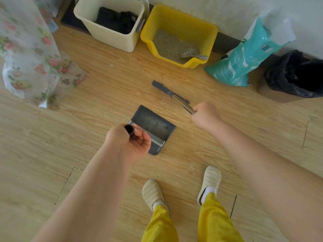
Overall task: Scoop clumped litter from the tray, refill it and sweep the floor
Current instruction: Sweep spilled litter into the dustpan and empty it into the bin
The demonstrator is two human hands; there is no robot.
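Observation:
A dark grey dustpan stands on the wooden floor with pale litter grains scattered inside it. My left hand grips the top of its upright handle. My right hand grips the metal handle of a grey broom, whose head lies on the floor beyond the pan. Against the far wall sits a yellow litter tray holding grey litter and a pale slotted scoop. A teal litter bag leans to the tray's right.
A cream bin with a dark liner stands left of the tray. A black rubbish bag sits at the far right. A floral cloth hangs at the left. My slippered feet are below the dustpan.

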